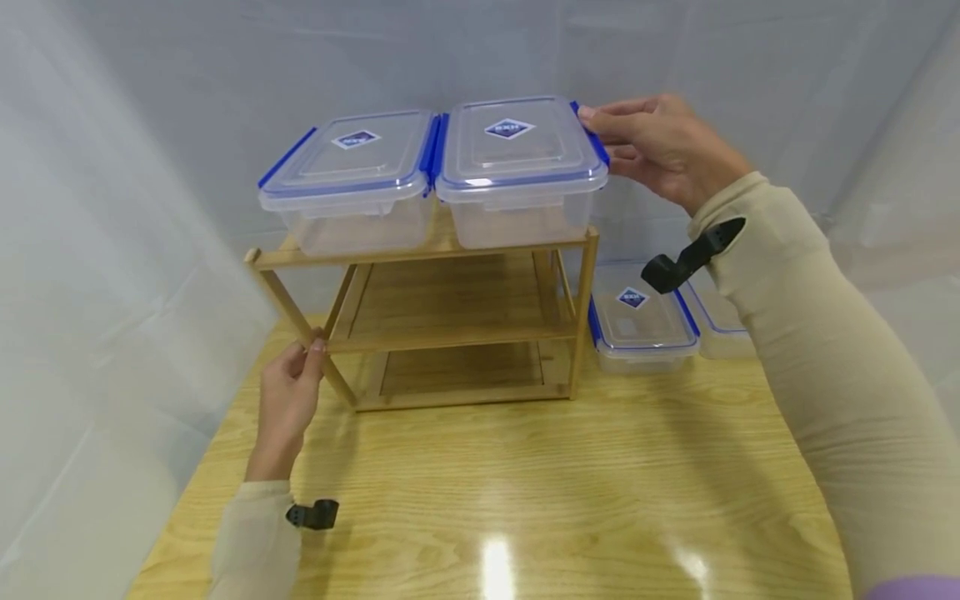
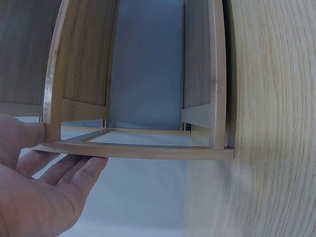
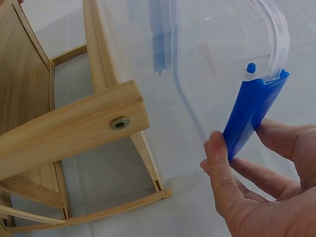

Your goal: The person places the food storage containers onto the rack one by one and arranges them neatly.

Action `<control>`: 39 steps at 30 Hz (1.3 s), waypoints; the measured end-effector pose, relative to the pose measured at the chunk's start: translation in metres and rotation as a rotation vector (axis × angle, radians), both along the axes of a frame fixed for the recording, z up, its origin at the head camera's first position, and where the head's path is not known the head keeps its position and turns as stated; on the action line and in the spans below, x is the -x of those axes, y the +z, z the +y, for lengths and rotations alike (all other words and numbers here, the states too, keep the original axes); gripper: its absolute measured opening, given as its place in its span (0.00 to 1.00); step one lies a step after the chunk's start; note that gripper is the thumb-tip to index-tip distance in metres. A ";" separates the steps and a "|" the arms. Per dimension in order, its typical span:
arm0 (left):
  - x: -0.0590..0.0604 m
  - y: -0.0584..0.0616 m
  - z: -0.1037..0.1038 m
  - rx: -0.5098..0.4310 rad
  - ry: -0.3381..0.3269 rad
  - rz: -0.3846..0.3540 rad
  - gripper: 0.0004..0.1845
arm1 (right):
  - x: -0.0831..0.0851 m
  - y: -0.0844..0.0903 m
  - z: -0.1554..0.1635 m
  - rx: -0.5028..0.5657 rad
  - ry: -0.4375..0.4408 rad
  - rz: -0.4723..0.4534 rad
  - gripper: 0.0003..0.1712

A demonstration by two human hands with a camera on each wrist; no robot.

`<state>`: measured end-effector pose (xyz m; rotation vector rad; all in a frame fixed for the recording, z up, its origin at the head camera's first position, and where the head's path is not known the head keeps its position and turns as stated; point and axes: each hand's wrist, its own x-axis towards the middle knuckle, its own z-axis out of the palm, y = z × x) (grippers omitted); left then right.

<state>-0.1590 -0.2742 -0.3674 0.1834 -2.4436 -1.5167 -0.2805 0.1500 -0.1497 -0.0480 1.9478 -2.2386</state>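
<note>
A three-tier bamboo rack [image 1: 450,250] stands on the wooden table [image 1: 525,483]. Its top shelf carries two clear lidded containers with blue clips, the left one [image 1: 352,179] touching the right one [image 1: 517,162]. My right hand [image 1: 603,137] is at the right container's far end. In the right wrist view, the hand [image 3: 242,136] pinches that container's blue clip [image 3: 254,113] between thumb and fingers. My left hand [image 1: 311,350] grips the rack's front left leg low down. In the left wrist view, thumb and fingers of this hand [image 2: 44,158] lie on either side of a rack rail [image 2: 138,150].
Two more lidded containers [image 1: 643,321] [image 1: 720,321] sit on the table to the right of the rack, near the back. The rack's middle and bottom shelves hold nothing. White curtains close in the back and the left side.
</note>
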 end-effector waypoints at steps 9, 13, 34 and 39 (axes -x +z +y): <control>0.000 0.000 0.000 0.004 -0.003 0.007 0.30 | -0.002 -0.003 0.007 0.013 0.045 0.018 0.33; 0.000 0.000 0.001 0.014 0.002 0.002 0.30 | -0.003 -0.007 0.018 -0.022 0.061 0.031 0.39; 0.000 0.000 -0.001 0.016 -0.024 -0.002 0.31 | -0.014 -0.082 0.127 -0.389 0.048 0.094 0.36; 0.000 0.000 -0.001 0.006 -0.017 0.001 0.30 | -0.016 -0.109 0.156 -0.568 0.012 0.099 0.38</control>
